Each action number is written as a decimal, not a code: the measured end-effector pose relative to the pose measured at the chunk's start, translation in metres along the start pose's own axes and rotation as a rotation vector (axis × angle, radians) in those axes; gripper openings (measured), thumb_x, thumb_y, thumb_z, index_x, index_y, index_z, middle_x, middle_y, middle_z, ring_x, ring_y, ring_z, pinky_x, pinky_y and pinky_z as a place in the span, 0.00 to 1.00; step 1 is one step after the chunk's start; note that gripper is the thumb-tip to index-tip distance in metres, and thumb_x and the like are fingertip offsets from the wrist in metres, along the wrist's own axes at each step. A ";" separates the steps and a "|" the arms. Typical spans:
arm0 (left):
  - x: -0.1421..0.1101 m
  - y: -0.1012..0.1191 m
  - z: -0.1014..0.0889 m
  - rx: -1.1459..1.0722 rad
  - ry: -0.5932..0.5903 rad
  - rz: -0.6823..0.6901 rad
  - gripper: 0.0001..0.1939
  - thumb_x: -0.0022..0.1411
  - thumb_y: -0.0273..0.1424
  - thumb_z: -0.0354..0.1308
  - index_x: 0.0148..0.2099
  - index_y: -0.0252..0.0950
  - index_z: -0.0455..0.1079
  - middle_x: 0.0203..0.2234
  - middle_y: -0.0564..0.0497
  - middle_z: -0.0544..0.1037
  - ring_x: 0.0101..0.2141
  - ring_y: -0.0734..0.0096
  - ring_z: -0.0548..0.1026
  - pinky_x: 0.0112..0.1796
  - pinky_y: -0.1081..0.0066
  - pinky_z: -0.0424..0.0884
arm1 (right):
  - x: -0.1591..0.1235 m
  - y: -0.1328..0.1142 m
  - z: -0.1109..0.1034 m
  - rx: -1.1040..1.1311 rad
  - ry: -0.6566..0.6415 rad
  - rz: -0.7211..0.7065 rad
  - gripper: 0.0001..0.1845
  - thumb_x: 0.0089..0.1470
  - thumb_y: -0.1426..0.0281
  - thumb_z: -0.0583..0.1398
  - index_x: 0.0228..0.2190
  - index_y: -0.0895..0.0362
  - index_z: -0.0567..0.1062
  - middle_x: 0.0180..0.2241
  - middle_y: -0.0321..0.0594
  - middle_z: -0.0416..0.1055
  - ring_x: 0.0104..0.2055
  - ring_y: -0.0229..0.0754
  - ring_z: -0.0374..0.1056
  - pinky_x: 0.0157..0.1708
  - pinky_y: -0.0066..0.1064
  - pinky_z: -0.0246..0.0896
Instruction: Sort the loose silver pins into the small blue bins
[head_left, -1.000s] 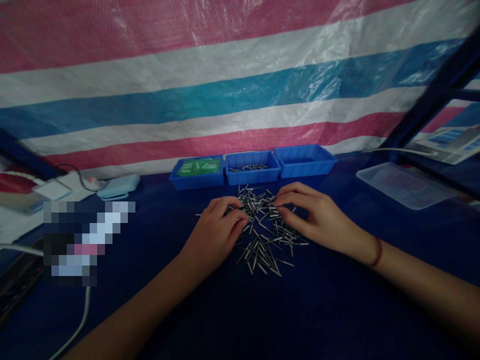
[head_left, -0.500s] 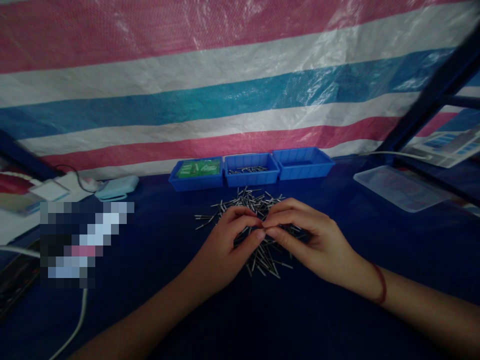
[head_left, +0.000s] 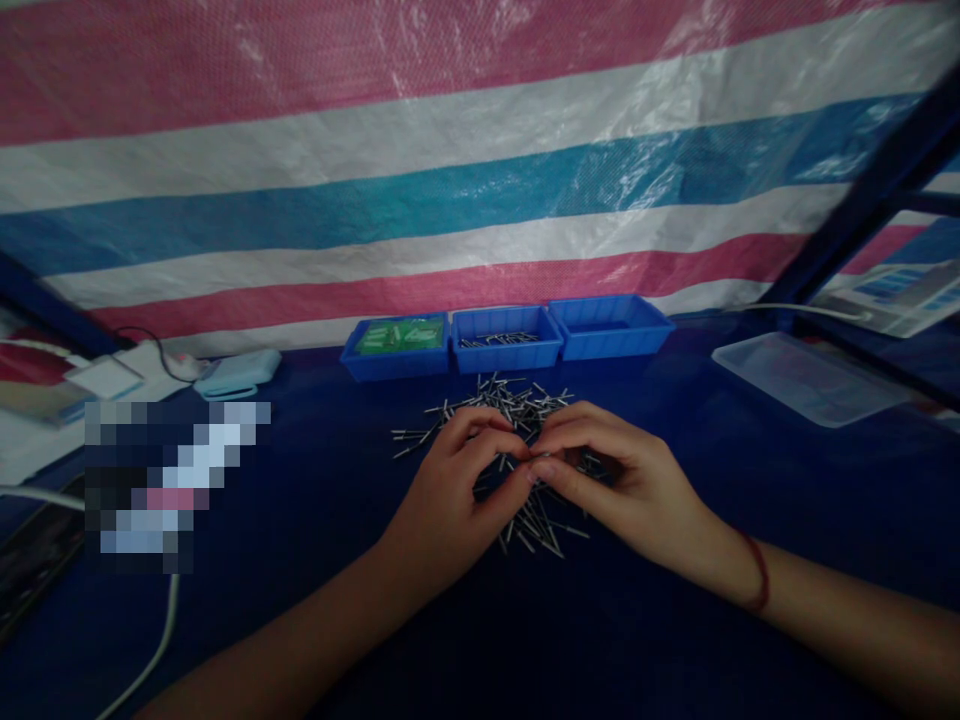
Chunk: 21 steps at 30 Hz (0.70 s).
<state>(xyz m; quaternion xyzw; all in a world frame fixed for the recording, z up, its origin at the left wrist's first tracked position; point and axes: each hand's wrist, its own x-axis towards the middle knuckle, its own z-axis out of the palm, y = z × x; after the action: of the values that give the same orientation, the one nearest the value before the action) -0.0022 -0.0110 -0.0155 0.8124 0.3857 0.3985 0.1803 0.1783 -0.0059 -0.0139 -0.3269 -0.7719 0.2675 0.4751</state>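
My left hand (head_left: 454, 480) and my right hand (head_left: 626, 470) meet at the fingertips above a loose pile of thin metal pins (head_left: 536, 525), which look like blind rivets. Thumb and index finger of each hand are pinched together. A tiny pale glint shows between the touching fingertips, but the piece there is too small and covered to make out. Both hands hide the middle of the pile; pins stick out behind, between and in front of them. A dark red band circles my right wrist.
Behind the pile stand three blue bins: one with green-and-white packets (head_left: 397, 374), one with metal pins (head_left: 506, 357), and one further right (head_left: 611, 344). A translucent lid (head_left: 810, 380) lies right. At left are a light-blue case (head_left: 238, 374), a white cable (head_left: 169, 620) and a blurred-out patch.
My hands stay pinched together over the pile; the fingertips have shifted slightly against each other. The whole view has moved a little, with the table things slightly further right.
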 end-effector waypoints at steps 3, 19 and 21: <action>0.000 -0.001 0.001 0.024 0.004 0.014 0.05 0.60 0.27 0.56 0.40 0.36 0.68 0.39 0.48 0.67 0.41 0.69 0.70 0.44 0.64 0.67 | -0.001 -0.001 -0.001 -0.009 -0.009 -0.022 0.05 0.52 0.73 0.60 0.34 0.55 0.75 0.32 0.38 0.71 0.35 0.36 0.68 0.33 0.30 0.65; -0.003 0.002 -0.002 0.144 0.148 0.156 0.06 0.60 0.25 0.56 0.41 0.38 0.67 0.41 0.50 0.66 0.38 0.73 0.71 0.41 0.68 0.69 | -0.004 0.006 0.005 0.031 0.030 0.048 0.04 0.49 0.75 0.61 0.31 0.56 0.74 0.35 0.39 0.66 0.29 0.33 0.66 0.27 0.27 0.64; -0.004 0.003 -0.002 0.156 0.153 0.159 0.06 0.60 0.26 0.56 0.40 0.38 0.67 0.41 0.50 0.66 0.39 0.73 0.71 0.41 0.69 0.69 | -0.004 0.007 0.007 0.054 0.018 0.053 0.03 0.50 0.73 0.61 0.31 0.55 0.74 0.36 0.39 0.66 0.30 0.33 0.66 0.27 0.27 0.64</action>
<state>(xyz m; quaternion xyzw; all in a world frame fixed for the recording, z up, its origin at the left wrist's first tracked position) -0.0038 -0.0155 -0.0144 0.8192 0.3626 0.4409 0.0548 0.1754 -0.0051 -0.0244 -0.3367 -0.7511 0.2977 0.4836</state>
